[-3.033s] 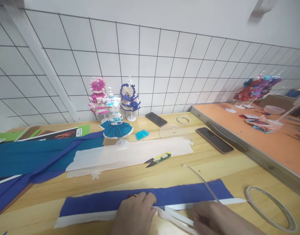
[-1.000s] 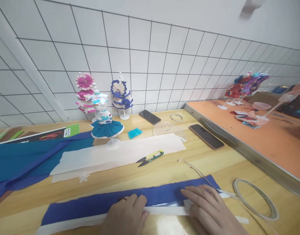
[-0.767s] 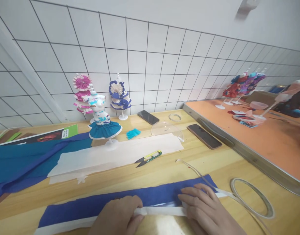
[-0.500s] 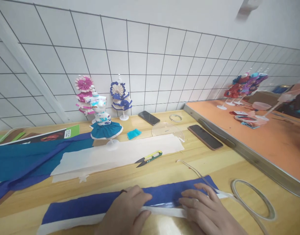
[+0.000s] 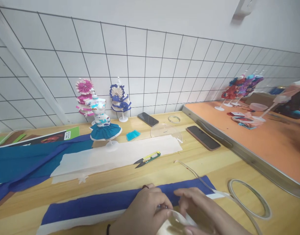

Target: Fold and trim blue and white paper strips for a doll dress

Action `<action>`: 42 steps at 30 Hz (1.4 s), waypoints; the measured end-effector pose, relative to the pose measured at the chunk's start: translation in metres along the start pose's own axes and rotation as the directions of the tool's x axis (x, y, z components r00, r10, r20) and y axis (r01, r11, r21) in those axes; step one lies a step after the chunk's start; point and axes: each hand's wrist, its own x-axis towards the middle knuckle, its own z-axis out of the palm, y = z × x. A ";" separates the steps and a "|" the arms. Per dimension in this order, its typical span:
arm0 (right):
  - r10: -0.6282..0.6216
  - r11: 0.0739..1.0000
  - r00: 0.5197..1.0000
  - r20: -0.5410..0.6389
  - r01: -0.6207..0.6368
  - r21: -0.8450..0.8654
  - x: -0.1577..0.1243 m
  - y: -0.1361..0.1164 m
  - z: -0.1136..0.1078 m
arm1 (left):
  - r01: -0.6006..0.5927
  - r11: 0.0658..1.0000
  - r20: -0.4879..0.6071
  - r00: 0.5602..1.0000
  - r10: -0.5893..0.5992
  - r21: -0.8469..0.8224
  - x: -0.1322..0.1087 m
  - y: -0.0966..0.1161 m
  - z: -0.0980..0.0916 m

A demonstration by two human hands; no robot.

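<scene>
A: Where does the blue cloth strip (image 5: 91, 205) lie?

B: Flat on the wooden table (image 5: 201, 163), closest to the person; a white band (image 5: 81, 219) runs along its near edge, and the hands cover part of its length.

A: The left hand (image 5: 147, 209)?

B: It rests over the strip; thumb and forefinger are pinched together on the white band.

A: And the right hand (image 5: 197, 204)?

B: Just beside the left one; its forefinger stretches over the blue, apart from the thumb; blur hides whether it grips the band, so I cannot tell.

A: What lies about them?

B: A thin ribbon (image 5: 246, 211) crosses the strip's right end; a tape ring (image 5: 266, 206) lies near that end; past the strip are yellow-and-green snips (image 5: 150, 158), blades pointing left, at the near edge of a white cloth (image 5: 111, 155).

A: Farther out?

B: A small dress form (image 5: 104, 130) in a teal skirt stands upright; two phones, one (image 5: 148, 119) by the wall, another (image 5: 203, 137) nearer, lie flat.
</scene>
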 end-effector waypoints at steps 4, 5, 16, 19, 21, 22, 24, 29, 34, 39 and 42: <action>0.147 0.987 0.982 0.115 -0.154 0.050 0.010 -0.001 0.006 | -0.007 1.000 -0.014 1.000 0.007 -0.009 0.002 -0.002 0.003; 0.186 0.981 0.970 0.157 -0.193 0.032 0.013 -0.003 0.007 | -0.012 1.000 -0.021 1.000 0.012 -0.016 0.002 -0.003 0.005; 0.379 0.924 0.900 0.216 -0.354 -0.145 0.020 0.002 0.002 | 0.062 0.994 -0.152 0.986 -0.074 -0.086 -0.001 -0.014 -0.014; 0.420 0.907 0.868 0.265 -0.397 -0.139 0.022 0.003 -0.002 | 0.122 0.993 -0.184 0.975 -0.121 -0.006 -0.005 -0.016 -0.029; 0.427 0.904 0.860 0.280 -0.400 -0.149 0.023 0.005 -0.004 | 0.165 0.986 -0.145 0.977 -0.158 0.039 -0.008 -0.015 -0.036; 0.429 0.903 0.858 0.283 -0.401 -0.153 0.023 0.006 -0.004 | 0.185 0.981 -0.117 0.977 -0.177 0.057 -0.008 -0.015 -0.038; 0.436 0.900 0.851 0.292 -0.409 -0.152 0.024 0.009 -0.002 | 0.210 0.974 -0.060 0.977 -0.206 0.081 -0.009 -0.016 -0.038; 0.467 0.884 0.827 0.312 -0.449 -0.133 0.028 0.019 0.004 | 0.213 0.969 0.037 0.975 -0.219 0.127 -0.009 -0.023 -0.027; 0.434 0.898 0.859 0.272 -0.436 -0.057 0.030 0.021 0.005 | 0.174 0.974 0.024 0.984 -0.179 0.145 -0.007 -0.022 -0.015; 0.349 0.920 0.916 0.197 -0.375 0.113 0.028 0.021 0.013 | 0.174 0.976 0.028 0.983 -0.180 0.131 -0.006 -0.016 -0.009; 0.347 0.859 0.908 0.234 -0.408 0.310 0.027 0.027 0.021 | 0.178 0.976 0.035 0.982 -0.183 0.128 -0.006 -0.018 -0.007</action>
